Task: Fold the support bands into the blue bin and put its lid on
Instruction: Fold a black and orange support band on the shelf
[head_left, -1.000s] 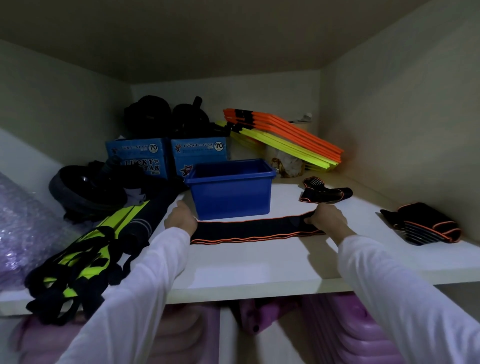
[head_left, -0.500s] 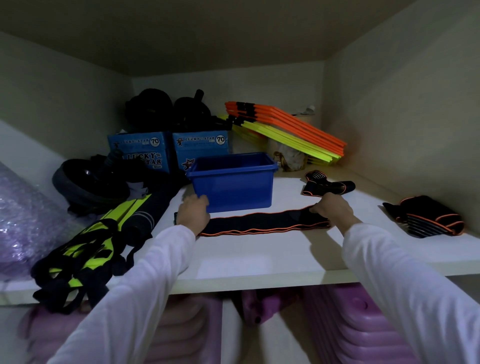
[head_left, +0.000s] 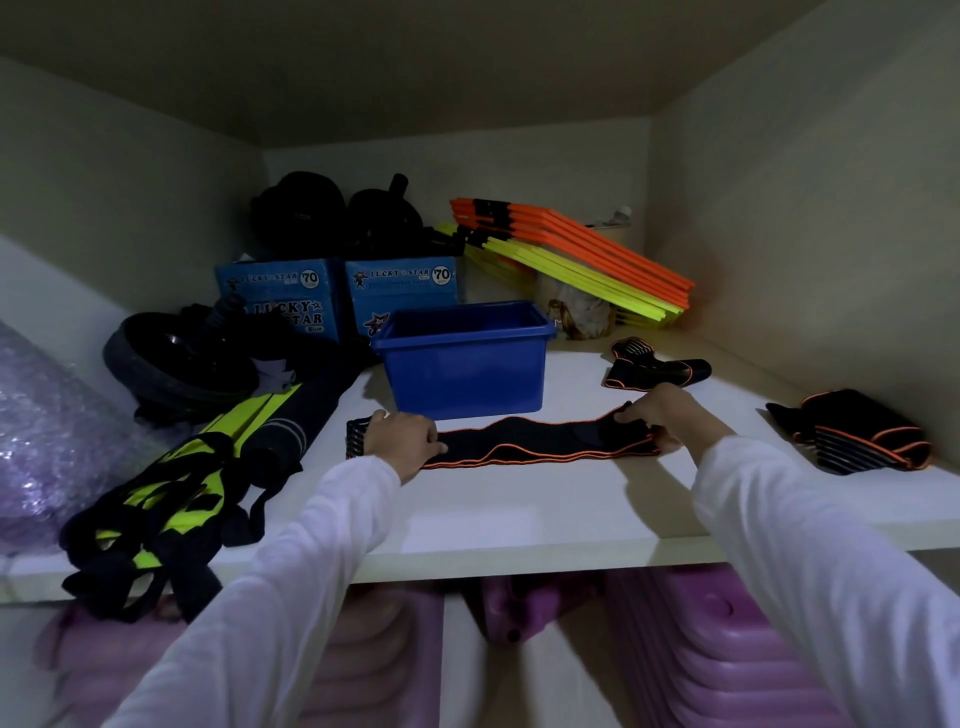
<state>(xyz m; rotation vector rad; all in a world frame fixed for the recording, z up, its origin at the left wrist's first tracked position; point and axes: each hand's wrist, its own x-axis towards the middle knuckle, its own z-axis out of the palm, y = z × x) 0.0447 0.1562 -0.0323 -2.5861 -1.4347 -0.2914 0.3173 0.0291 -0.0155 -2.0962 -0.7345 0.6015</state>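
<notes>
Hands (head_left: 402, 439) (head_left: 655, 415) pinching band (head_left: 535, 448) ends, blue bin (head_left: 467, 374) behind

Two arms entered from the bottom of the frame, each in a long white sleeve of plain, smooth fabric. The left sleeve (head_left: 270, 587) rose from the lower left, softly creased, ending at the wrist. The right sleeve (head_left: 810, 561) filled the lower right corner. The left hand (head_left: 402, 436) and right hand (head_left: 657, 413) were bare, without rings or gloves.
</notes>
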